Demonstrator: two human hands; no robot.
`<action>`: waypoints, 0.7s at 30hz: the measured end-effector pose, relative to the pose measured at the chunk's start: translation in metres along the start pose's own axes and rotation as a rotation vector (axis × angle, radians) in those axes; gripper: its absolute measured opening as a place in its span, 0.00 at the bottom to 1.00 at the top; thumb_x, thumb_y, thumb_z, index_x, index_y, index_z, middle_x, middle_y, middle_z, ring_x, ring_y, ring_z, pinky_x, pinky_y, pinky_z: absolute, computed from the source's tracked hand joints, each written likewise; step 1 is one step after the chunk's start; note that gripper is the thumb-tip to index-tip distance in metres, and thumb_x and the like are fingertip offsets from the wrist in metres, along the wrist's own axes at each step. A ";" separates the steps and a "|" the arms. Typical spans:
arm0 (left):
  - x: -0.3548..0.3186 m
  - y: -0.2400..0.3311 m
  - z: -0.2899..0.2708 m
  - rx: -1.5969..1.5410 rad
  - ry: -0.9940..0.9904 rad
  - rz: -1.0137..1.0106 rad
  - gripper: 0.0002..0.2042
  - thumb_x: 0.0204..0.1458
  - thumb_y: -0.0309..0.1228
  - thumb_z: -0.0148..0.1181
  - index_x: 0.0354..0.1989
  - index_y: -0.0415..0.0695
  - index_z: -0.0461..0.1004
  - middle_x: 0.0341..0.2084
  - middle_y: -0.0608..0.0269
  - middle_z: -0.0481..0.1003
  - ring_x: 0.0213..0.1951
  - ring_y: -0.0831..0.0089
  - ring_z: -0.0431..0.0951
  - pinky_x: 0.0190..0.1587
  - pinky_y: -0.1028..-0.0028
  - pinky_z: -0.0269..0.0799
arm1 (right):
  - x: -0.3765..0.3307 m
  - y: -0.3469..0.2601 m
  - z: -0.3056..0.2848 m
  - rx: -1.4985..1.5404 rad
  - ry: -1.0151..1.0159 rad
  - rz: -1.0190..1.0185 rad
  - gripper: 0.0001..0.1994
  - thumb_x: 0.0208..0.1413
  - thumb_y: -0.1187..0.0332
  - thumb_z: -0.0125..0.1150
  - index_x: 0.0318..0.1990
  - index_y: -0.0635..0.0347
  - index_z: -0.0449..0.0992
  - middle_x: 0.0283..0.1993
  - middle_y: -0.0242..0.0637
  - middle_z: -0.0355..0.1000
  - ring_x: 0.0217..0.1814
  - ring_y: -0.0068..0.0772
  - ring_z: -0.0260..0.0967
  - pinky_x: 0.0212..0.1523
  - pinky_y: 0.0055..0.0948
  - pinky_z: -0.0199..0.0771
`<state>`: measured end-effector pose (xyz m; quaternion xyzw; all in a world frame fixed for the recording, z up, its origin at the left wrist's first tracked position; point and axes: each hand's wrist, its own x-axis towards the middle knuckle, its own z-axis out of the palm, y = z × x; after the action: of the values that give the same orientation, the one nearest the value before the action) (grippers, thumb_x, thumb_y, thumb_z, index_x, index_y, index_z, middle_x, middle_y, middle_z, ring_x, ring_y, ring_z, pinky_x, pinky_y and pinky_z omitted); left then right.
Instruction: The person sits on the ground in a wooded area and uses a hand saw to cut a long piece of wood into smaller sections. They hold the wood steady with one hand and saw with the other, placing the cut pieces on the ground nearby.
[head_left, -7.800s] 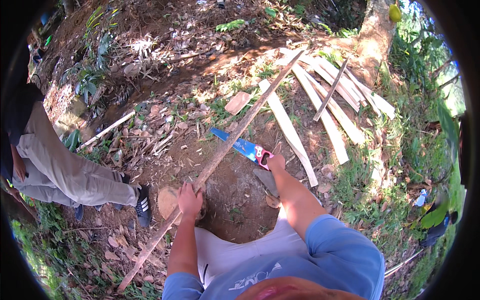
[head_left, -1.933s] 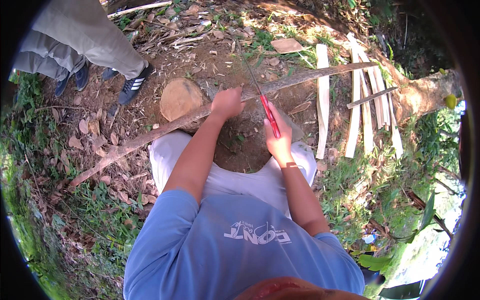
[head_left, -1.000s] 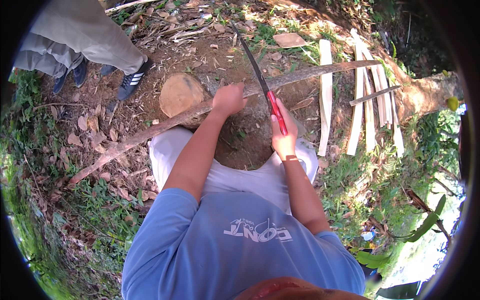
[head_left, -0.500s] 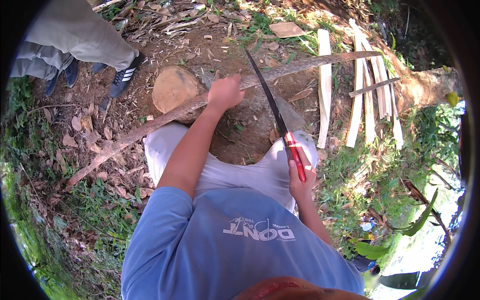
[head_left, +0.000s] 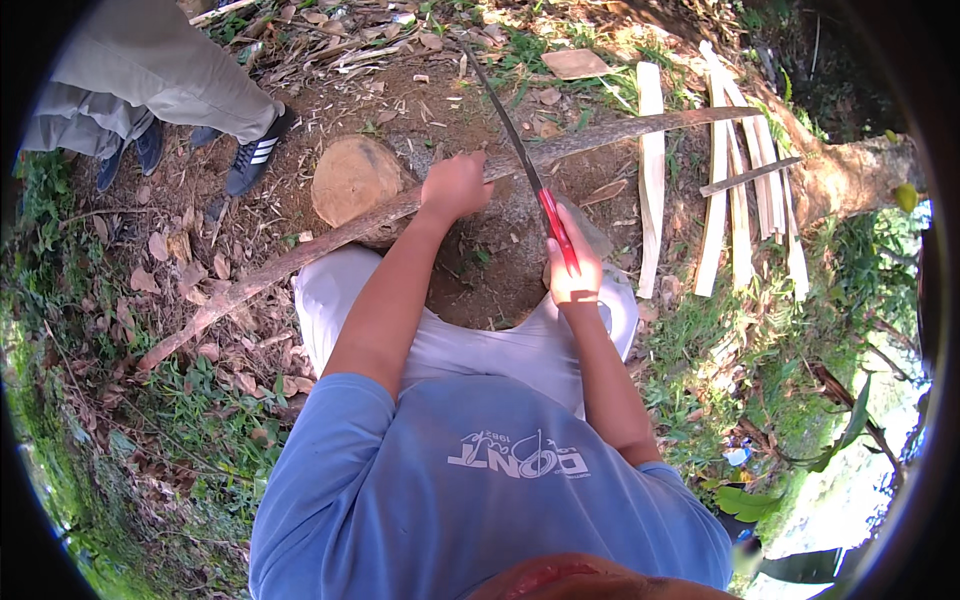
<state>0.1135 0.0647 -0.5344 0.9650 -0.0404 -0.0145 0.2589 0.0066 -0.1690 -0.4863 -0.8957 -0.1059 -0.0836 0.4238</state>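
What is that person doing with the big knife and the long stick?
The person's left hand holds a long, rough wooden pole down across a round, pale cut tree stump. Their right hand grips the red handle of a long dark-bladed machete, with the blade raised over the pole. Pale split wooden slats lie on the ground to the right. Another person's legs in beige trousers stand at the upper left.

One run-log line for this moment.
left hand: gripping long pole on wood block | right hand: holding red-handled machete, blade over pole | split slats: right
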 end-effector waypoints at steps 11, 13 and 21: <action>0.005 0.000 0.004 -0.008 -0.030 0.002 0.19 0.55 0.42 0.69 0.47 0.41 0.78 0.38 0.45 0.85 0.43 0.45 0.86 0.48 0.50 0.82 | -0.127 -0.038 -0.101 -0.030 -0.069 0.144 0.25 0.66 0.74 0.64 0.70 0.68 0.73 0.58 0.54 0.82 0.49 0.33 0.84 0.49 0.27 0.78; 0.003 -0.001 0.003 0.015 -0.018 0.015 0.18 0.56 0.42 0.69 0.44 0.41 0.78 0.39 0.46 0.85 0.43 0.47 0.87 0.47 0.51 0.83 | -0.083 -0.049 -0.081 0.040 -0.059 0.168 0.25 0.66 0.73 0.64 0.70 0.65 0.73 0.59 0.54 0.82 0.51 0.34 0.84 0.51 0.27 0.78; 0.005 -0.003 0.004 -0.013 0.026 0.040 0.18 0.54 0.42 0.68 0.44 0.41 0.78 0.40 0.45 0.85 0.43 0.46 0.86 0.48 0.51 0.83 | 0.050 -0.011 0.032 0.127 -0.007 -0.127 0.27 0.67 0.69 0.63 0.74 0.50 0.70 0.68 0.51 0.75 0.65 0.55 0.77 0.60 0.37 0.79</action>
<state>0.1189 0.0642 -0.5395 0.9624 -0.0562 0.0030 0.2659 0.0542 -0.1316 -0.4857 -0.8589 -0.1689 -0.1001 0.4731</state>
